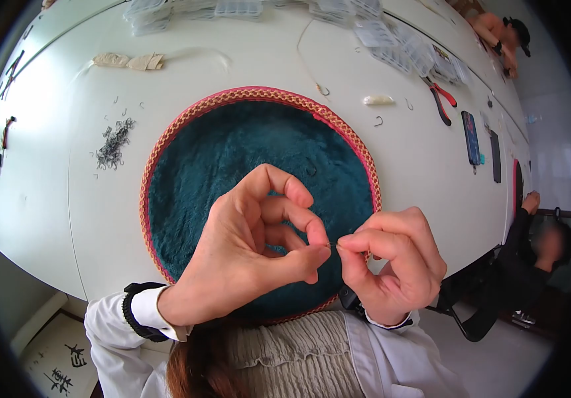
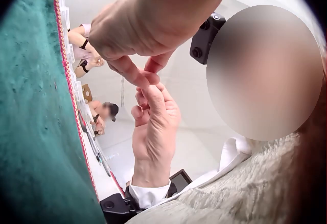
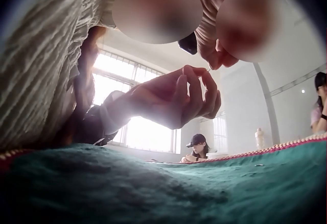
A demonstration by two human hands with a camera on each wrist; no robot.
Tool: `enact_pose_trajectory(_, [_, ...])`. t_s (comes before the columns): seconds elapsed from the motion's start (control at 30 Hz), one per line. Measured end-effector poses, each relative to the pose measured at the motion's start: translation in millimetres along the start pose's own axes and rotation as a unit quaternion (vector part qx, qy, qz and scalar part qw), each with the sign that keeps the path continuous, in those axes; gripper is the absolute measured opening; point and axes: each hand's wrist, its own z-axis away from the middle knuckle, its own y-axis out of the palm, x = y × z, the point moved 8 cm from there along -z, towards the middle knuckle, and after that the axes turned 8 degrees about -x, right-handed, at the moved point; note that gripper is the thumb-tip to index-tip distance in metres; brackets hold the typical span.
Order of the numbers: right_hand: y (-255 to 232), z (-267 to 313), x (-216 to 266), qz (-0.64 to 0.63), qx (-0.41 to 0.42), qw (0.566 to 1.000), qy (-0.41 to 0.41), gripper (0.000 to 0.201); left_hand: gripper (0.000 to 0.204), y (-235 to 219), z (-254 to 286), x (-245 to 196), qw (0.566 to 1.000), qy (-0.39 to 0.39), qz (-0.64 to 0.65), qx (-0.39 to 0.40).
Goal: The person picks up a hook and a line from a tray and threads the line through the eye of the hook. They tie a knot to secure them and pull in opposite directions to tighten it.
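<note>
In the head view, my left hand (image 1: 232, 255) pinches a tiny, thin line (image 1: 334, 246) between thumb and finger, the other fingers loosely bent. My right hand (image 1: 398, 265) pinches the line's other side, fingertips close to the left ones. Most of what they hold is hidden. Both hands are above the near part of a round tray (image 1: 376, 169) lined with teal plush. A dark hook (image 1: 311, 167) lies on the plush. The left wrist view shows my left hand (image 2: 148, 22) above my right hand (image 2: 156, 132), their fingertips meeting.
Left of the tray is a pile of small hooks (image 1: 112, 147). Beyond it lie a wrapped bundle (image 1: 128, 62), a pale small bundle (image 1: 379, 100) and clear boxes (image 1: 391, 50). Red-handled pliers (image 1: 441, 99) and a phone (image 1: 471, 138) are at the right. Other people sit nearby.
</note>
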Motion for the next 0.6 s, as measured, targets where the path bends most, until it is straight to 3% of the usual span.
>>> enact_pose_trajectory(0.3, [0.3, -2.6, 6.0, 0.027, -0.004, 0.999, -0.042, 0.024, 0.041, -5.9, 1.5, -0.7, 0.997, -0.007, 0.019, -0.069])
enact_pose_trajectory(0.6, [-0.1, 0.1, 14.7, 0.08, 0.002, 0.991, -0.11, 0.022, 0.045, -4.0, 3.8, 2.4, 0.997, -0.037, 0.015, -0.071])
